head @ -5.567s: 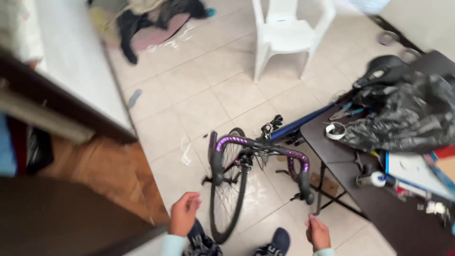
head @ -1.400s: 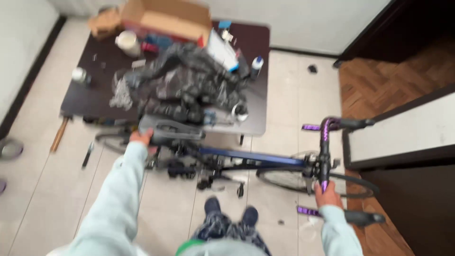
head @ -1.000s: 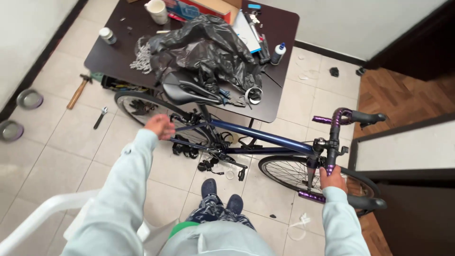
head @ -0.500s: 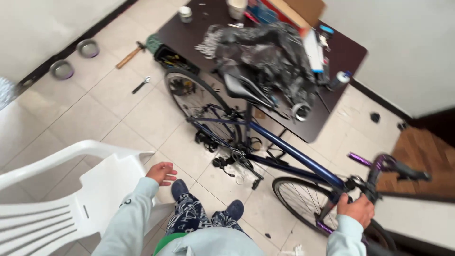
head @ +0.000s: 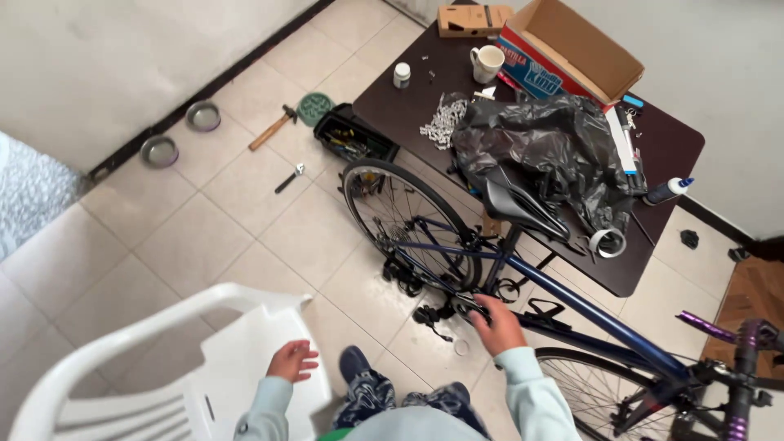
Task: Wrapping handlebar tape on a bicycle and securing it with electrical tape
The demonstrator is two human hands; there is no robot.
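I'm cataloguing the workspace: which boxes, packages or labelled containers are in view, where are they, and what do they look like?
Open cardboard box: table's far edge, brown inside, red and blue printed side.
Small flat box: far table corner, brown cardboard.
Squeeze bottle: table's right edge, lying down, white with blue cap.
Small jar: beside the mug, white.

A dark table point(head: 670, 155) stands on pale floor tiles point(head: 204, 237) close to a light wall point(head: 122, 57) with a dark skirting. Beyond the table's far side rises another pale wall point(head: 719, 82). Left of the table, two metal bowls point(head: 180, 135) sit by the skirting. Wooden flooring point(head: 751, 302) begins right of the table.
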